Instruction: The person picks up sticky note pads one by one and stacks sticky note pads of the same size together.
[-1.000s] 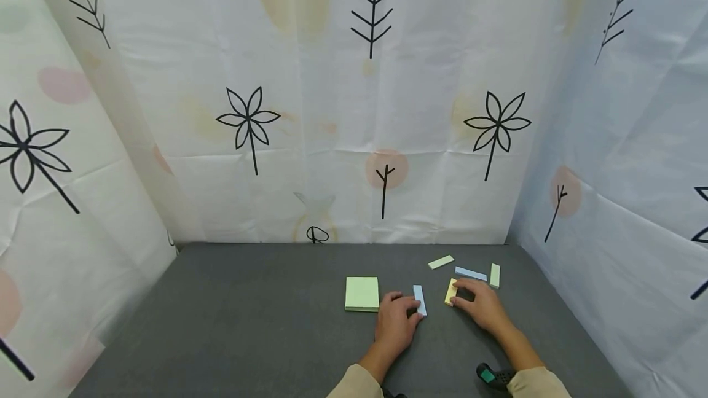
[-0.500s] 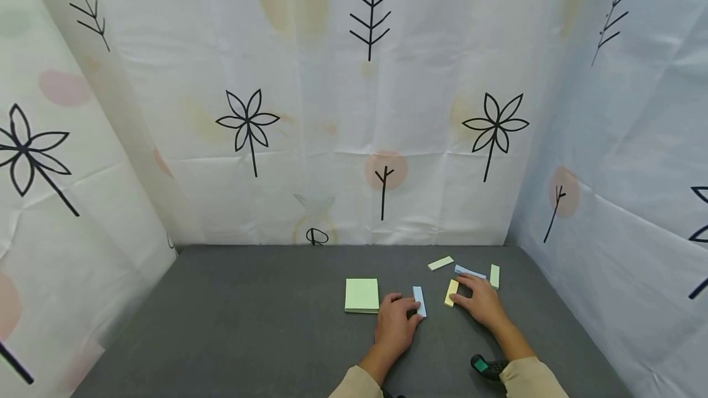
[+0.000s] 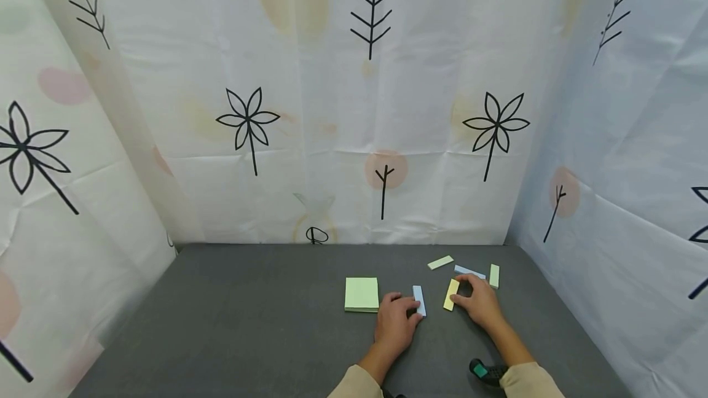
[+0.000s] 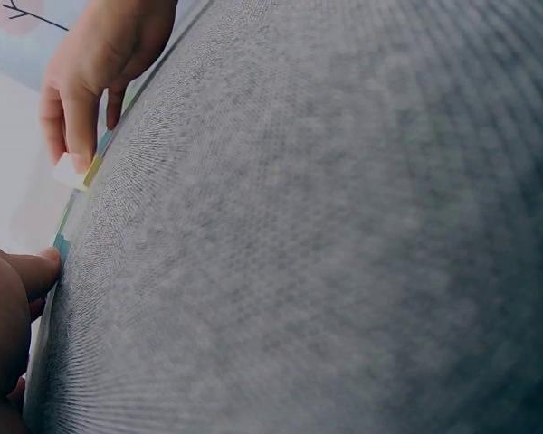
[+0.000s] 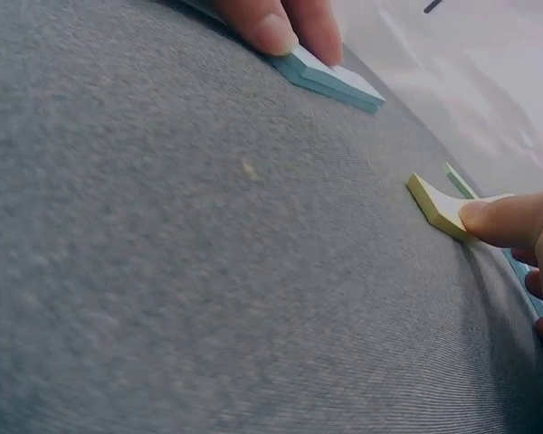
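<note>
In the head view, my left hand [image 3: 394, 326] curls over a narrow blue sticky-note pad [image 3: 419, 301]; its thumb and a finger grip that pad, as the right wrist view shows. My right hand [image 3: 480, 303] pinches a narrow yellow sticky-note pad [image 3: 450, 295] to the right of it. One end of the yellow pad [image 5: 439, 210] bends up in the right wrist view, with the thumb [image 5: 489, 221] on its face. A square green sticky-note pad [image 3: 362, 294] lies just left of my left hand.
Beyond my right hand lie another narrow blue pad [image 3: 470, 272] and two narrow pale green pads, one at the back [image 3: 440, 262] and one at the right [image 3: 495, 276]. A dark device [image 3: 487, 372] sits at my right wrist. Patterned cloth [image 3: 310, 140] walls the grey table [image 3: 249, 318].
My right hand has shifted slightly, and the yellow pad has moved a little toward me. My left hand stays at the blue pad.
</note>
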`<state>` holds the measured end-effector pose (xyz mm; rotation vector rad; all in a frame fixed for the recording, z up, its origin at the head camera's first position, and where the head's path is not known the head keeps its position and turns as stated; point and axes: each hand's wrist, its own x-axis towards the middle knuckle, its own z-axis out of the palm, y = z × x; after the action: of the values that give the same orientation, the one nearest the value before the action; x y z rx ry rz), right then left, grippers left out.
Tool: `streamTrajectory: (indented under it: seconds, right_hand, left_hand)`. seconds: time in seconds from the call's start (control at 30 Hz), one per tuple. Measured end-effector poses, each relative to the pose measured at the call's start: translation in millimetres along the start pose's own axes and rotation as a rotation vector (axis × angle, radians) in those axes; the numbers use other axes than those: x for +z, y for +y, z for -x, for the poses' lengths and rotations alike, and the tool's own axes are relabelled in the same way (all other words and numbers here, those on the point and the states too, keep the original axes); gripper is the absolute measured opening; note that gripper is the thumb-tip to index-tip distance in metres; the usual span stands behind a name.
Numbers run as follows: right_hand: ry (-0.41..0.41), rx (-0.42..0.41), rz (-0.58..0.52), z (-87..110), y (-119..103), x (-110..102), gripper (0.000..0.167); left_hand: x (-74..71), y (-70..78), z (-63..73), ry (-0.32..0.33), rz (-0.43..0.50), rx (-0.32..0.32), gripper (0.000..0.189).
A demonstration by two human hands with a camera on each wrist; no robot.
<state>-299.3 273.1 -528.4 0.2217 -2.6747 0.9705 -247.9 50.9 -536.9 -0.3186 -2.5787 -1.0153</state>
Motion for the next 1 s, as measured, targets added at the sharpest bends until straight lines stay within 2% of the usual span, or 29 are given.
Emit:
streamTrajectory:
  seconds: [0.1,0.27,0.43,0.7,0.8,0.9,1.0]
  right_hand:
    - [0.021,0.015,-0.039,2.0,-3.9,0.7,0.035]
    - [0.058,-0.009,-0.088,3.4,-10.9,2.3,0.027]
    - [0.026,-0.027,-0.205,1.0,-18.2,1.9,0.021]
    - [-0.113,0.116,-0.485,-8.6,-31.7,1.0,0.027]
    - [-0.136,0.16,-0.576,-9.7,-43.1,0.8,0.029]
    - [-0.135,0.188,-0.617,-12.5,-47.6,7.1,0.028]
    - [-0.131,0.187,-0.593,-14.6,-48.2,15.4,0.026]
  left_hand:
    - [1.2,-0.9,0.1,0.003,0.002,0.004,0.024]
    - [3.0,-2.8,-0.6,0.005,-0.004,0.011,0.025]
    - [4.4,-3.5,-1.2,0.008,-0.007,-0.002,0.025]
    - [5.7,-3.0,-1.1,0.02,-0.019,0.003,0.024]
    - [5.7,-3.0,-1.4,0.017,-0.02,-0.005,0.024]
    - [6.2,-3.9,-2.1,0.017,-0.024,0.001,0.024]
    - [7.3,-4.6,-2.5,0.016,-0.026,0.002,0.024]
